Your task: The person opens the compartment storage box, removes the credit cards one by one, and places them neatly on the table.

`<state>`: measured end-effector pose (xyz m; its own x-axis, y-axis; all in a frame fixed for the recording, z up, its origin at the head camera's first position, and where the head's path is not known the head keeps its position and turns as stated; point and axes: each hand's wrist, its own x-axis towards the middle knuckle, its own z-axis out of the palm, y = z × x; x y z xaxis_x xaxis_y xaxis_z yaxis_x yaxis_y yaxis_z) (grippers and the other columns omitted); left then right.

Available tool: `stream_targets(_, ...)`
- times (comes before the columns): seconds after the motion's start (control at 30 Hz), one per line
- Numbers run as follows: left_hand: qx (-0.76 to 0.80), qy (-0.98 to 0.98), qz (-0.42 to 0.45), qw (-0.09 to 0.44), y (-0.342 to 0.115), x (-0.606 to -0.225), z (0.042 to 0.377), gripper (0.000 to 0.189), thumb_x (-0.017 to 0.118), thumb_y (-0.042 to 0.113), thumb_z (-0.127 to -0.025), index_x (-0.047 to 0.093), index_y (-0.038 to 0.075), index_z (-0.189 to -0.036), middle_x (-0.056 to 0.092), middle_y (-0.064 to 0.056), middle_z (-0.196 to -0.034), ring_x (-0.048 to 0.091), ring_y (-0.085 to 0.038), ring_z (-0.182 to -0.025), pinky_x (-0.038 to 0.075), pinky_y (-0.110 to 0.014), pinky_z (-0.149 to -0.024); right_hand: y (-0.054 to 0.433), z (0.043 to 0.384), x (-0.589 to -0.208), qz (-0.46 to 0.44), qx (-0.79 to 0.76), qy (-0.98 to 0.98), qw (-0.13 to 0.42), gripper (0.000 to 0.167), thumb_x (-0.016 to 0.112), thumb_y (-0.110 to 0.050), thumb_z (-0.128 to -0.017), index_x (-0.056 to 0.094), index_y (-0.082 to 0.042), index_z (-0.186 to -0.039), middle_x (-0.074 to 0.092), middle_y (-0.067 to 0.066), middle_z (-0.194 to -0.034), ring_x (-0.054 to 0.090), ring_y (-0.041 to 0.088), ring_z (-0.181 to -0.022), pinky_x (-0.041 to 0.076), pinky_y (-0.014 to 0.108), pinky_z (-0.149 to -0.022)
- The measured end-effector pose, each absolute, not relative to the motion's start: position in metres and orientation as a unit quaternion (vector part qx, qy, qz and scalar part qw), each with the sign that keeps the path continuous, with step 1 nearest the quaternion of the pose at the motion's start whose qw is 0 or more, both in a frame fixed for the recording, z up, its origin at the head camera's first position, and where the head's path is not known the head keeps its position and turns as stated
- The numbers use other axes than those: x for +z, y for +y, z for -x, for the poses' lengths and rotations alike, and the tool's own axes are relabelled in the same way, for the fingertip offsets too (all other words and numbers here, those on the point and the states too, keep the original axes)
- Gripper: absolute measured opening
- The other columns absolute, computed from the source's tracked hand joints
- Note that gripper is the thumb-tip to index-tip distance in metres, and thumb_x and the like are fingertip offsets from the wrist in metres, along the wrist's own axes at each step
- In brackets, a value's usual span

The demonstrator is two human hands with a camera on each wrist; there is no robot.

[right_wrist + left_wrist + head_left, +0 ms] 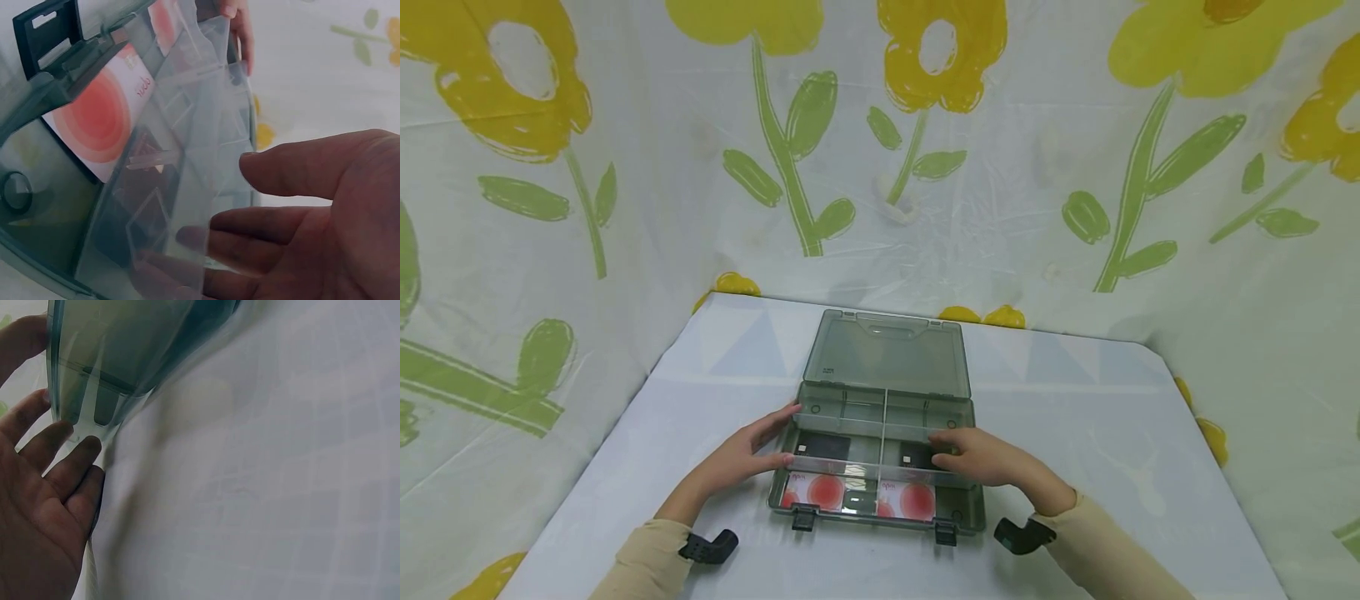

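A translucent grey-green divided storage box (pixel 906 525) lies on the table, its lid (pixel 887 354) folded back. Dark cards (pixel 826 447) lie in its two middle compartments; white cards with red circles (pixel 823 492) occupy the front ones. My left hand (pixel 737 454) touches the box's left side with spread fingers, as the left wrist view also shows. Over the right middle compartment, my right hand (pixel 988 457) reaches in beside the other dark card (pixel 913 455). In the right wrist view, its thumb stands apart from the fingers, some of them seen behind a clear divider (pixel 187 156).
The box stands on a white table (pixel 1090 467) with faint printed shapes. Two dark latches (pixel 803 518) hang open along its front edge. A flower-patterned curtain (pixel 970 233) encloses the table behind and at the sides. Black devices (pixel 1022 536) are worn at both wrists.
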<state>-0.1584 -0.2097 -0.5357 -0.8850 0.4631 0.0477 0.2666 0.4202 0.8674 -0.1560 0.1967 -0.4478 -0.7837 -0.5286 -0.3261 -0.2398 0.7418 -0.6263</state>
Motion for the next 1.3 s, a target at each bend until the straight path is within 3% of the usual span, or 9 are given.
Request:
stream_targets(0.93, 0.487, 0.839, -0.22, 0.099, -0.21, -0.533, 0.158, 0.076, 0.075, 0.031, -0.094, 0.038, 0.016, -0.158, 0.031, -0.014, -0.164, 0.033, -0.04, -0.148, 0.029, -0.056, -0.118, 0.192, 0.156, -0.448, 0.222, -0.269, 0.9, 0.26, 0.049, 0.06, -0.022, -0.103, 0.054, 0.006, -0.142, 0.057, 0.021, -0.143, 0.051, 0.04, -0.135, 0.041, 0.06, -0.112)
stream_targets(1.3, 0.488, 0.84, -0.215, 0.101, -0.21, -0.533, 0.158, 0.076, 0.075, 0.031, -0.094, 0.038, 0.016, -0.158, 0.03, -0.015, -0.164, 0.032, -0.041, -0.148, 0.028, -0.056, -0.118, 0.186, 0.156, -0.448, 0.232, -0.317, 0.881, 0.265, 0.047, 0.058, -0.023, -0.104, 0.054, 0.003, -0.144, 0.057, 0.02, -0.143, 0.059, 0.039, -0.127, 0.049, 0.059, -0.104)
